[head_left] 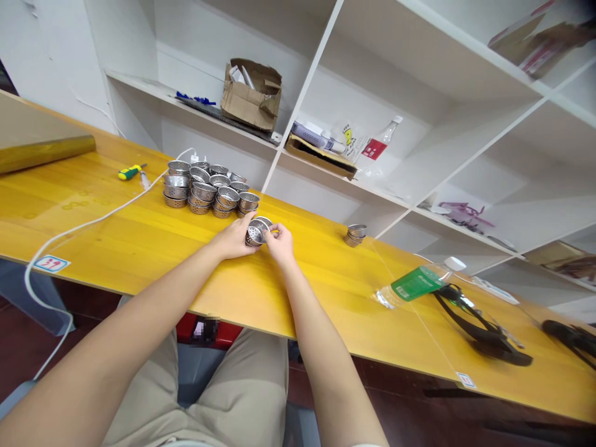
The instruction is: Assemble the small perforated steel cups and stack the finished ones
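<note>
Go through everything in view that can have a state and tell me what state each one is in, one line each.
Left hand: shut on strainer cup, which is tilted on its side.
Right hand: fingers pinching the same cup's rim.
Cup stacks: upright, grouped on the table.
Small cup stack: upright, apart from the rest.
Green-label bottle: lying down, capped.
Screwdriver: lying flat.
Cardboard box: open, on shelf.

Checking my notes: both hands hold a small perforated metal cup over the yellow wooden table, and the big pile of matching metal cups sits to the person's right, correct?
Not quite. In the head view the pile of matching metal cups sits to the person's left. The left hand and right hand do hold a small perforated metal cup over the yellow wooden table.
</note>
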{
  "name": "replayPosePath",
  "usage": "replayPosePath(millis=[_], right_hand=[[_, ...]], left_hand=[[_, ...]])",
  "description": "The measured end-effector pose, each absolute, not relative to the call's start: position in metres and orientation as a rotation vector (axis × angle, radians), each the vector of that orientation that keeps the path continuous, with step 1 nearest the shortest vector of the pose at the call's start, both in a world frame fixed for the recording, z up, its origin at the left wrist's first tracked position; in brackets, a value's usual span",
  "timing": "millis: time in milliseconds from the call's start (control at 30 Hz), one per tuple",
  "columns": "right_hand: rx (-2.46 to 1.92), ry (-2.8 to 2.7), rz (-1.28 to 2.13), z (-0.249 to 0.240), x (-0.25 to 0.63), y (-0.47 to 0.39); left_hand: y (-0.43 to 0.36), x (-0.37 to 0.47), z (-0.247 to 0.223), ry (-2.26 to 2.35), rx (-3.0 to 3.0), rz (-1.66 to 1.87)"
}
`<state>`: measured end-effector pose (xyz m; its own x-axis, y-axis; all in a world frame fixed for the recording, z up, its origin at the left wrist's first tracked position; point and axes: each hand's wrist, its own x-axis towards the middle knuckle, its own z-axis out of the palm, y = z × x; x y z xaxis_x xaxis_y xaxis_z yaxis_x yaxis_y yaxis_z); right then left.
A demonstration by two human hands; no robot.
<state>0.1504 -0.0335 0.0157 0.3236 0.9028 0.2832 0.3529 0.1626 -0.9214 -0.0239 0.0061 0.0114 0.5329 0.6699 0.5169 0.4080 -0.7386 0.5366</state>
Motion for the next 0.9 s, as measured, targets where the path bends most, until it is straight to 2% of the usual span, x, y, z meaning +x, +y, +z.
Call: replayPosePath(millis=[167,433,900], right_hand=[[-1.451,-1.233,0.535,0.016,0.152,-0.034],[-1.444,-1.125,0.775,0.013,0.151,-0.027],[-1.49,-1.188,0.837,0.006,0.149,-0.023]], left_hand=[[0.005,-0.024,0.013,0.886,2.437,1.022],[0.011,-0.022,0.006,0.851,2.479,1.083],[0.006,-0.023,0.007,0.892,2.432,1.009]])
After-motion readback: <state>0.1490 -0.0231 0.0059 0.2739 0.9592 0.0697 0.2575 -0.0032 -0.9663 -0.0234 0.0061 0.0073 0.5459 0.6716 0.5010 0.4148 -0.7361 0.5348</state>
